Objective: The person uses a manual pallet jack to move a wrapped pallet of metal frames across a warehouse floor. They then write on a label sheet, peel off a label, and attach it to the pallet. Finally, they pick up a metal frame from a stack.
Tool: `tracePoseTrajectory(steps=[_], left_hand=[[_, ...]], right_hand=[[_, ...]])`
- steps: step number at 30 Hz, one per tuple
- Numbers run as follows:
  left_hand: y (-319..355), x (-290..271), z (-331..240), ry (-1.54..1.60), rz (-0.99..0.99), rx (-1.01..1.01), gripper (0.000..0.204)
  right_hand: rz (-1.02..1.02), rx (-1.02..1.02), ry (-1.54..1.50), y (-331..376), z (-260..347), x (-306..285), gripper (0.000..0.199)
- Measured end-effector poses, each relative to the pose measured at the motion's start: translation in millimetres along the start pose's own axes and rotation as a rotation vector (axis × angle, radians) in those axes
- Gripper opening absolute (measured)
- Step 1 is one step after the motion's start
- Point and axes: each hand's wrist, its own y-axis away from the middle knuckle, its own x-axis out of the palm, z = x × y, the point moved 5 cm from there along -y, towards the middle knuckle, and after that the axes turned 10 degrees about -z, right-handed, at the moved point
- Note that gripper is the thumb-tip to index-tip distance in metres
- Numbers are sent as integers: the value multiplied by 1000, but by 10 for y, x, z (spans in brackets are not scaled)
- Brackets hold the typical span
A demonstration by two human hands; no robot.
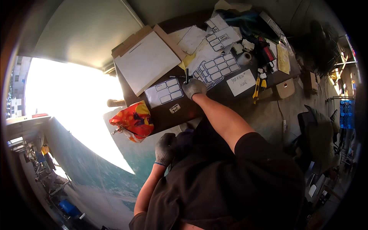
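Gripping a black marker (187, 73) in closed, gloved right hand (194, 88), right between blue-bordered label sheet (165, 99) and fanned label sheets (220, 69) | curling gloved left hand (165, 150) off desk (188, 109), can't tell around what

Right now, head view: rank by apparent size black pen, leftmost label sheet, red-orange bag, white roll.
1. Red-orange bag
2. Leftmost label sheet
3. White roll
4. Black pen (visible part)

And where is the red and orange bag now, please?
In the head view, the red and orange bag is left of centre, at the near left corner of the dark table, just below a sheet of labels.
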Motion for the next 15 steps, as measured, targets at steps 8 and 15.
tracePoseTrajectory(steps=[8,15], left_hand=[[-979,131,-755,426,-132,-297,25],[-1541,395,-1426,361,28,-284,29]], right_hand=[[538,-316,-431,670,-210,-870,37],[636,-202,-568,453,-712,-1413,36]])
